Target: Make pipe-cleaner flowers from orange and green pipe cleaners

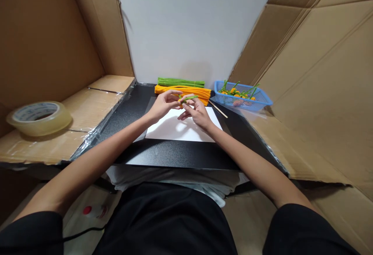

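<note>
Green-and-orange piece (189, 98) apparently being shaped!
It's pinched by left hand (163, 104) and right hand (198, 112), grips closed; steadiness seems needed.

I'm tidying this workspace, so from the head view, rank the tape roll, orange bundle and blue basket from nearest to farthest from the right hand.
From the right hand:
1. Orange bundle, just behind it.
2. Blue basket, off to the right.
3. Tape roll, far left.

Grn stem (191, 98) w/ orange bit (181, 104) at lt. end, near-horiz., held btwn left hand (165, 103) & right hand (199, 114).
</note>
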Available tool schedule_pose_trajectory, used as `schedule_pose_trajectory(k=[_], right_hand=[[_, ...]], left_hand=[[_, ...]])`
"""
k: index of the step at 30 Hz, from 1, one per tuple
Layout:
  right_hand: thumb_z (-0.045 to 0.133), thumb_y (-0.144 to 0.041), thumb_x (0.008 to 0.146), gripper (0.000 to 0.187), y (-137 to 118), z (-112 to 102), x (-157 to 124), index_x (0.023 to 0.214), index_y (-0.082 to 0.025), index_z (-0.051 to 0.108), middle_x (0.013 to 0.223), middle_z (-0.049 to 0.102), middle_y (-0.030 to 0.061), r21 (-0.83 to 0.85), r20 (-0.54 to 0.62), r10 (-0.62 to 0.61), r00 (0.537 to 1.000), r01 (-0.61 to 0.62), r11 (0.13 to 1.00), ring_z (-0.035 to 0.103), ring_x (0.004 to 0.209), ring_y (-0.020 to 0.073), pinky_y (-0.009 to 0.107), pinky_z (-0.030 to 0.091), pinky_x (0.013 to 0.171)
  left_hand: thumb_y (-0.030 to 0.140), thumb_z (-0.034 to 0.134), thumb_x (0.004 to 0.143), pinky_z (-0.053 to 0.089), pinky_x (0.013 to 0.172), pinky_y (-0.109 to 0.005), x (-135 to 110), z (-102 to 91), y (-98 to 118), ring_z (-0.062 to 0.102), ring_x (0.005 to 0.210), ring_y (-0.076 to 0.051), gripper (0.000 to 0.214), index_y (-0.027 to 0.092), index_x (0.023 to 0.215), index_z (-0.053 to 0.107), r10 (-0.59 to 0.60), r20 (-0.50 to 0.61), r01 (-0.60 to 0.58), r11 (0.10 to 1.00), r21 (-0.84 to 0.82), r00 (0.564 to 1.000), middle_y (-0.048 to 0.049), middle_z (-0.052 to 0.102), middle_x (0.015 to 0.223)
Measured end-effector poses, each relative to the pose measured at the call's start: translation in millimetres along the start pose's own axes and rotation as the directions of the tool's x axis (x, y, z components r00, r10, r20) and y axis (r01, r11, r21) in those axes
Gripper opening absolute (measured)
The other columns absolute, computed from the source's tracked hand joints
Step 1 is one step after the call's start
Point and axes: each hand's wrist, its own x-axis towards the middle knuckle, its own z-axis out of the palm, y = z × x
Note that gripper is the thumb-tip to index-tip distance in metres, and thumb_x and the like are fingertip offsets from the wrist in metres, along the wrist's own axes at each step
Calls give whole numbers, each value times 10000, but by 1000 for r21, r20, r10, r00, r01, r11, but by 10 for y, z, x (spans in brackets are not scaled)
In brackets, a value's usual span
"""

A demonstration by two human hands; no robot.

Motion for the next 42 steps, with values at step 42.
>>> schedule_pose_trajectory(k=[42], right_hand=[[738, -542, 798, 401, -39, 44, -33, 950, -232, 535, 834, 670, -26, -150, -181, -20, 983, -7, 989, 684, 549, 114, 228, 571, 503]], left_hand=[[233, 839, 647, 606, 757, -329, -35, 77, -128, 710, 729, -163, 358, 118, 938, 665, 41, -116, -38, 999, 34, 992, -34, 723, 768]])
